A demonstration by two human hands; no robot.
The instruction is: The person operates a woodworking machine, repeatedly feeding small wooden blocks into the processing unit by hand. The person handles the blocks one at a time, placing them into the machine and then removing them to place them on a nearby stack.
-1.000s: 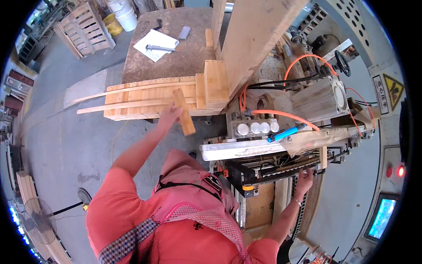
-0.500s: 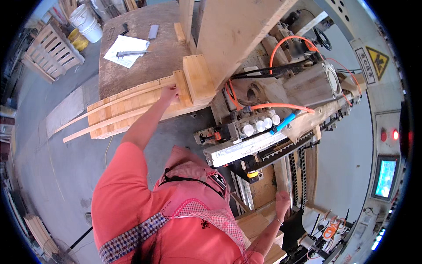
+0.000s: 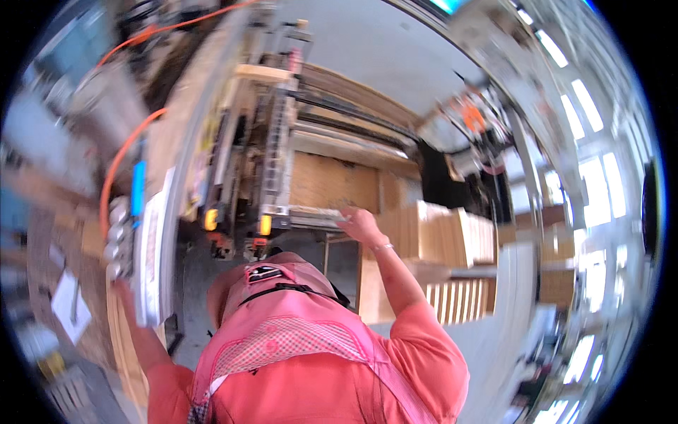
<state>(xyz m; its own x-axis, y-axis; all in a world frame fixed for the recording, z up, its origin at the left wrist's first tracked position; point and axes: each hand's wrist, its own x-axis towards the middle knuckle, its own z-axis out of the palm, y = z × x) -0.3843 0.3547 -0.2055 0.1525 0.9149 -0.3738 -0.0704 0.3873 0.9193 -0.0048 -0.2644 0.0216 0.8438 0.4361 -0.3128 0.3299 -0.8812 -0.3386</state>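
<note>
My right hand is by the end of a metal rail on the machine, its fingers loosely bent and slightly apart with nothing visible in them. Whether it touches the rail I cannot tell. Just right of it stands a stack of pale wooden boards. My left hand is at the far left, smeared by motion, just below a row of round knobs and beside long wooden strips. Its fingers are not clear, nor is anything they hold.
A metal beam rises between my left arm and the machine bed. Orange hose curves above the knobs. White paper lies on the table at left. More slatted wood sits below the stack at right.
The view has swung right, bringing the machine bed and board stack to the middle. My left hand, earlier at a wooden block on the strips, now shows at the left edge. My right hand's fist has loosened.
</note>
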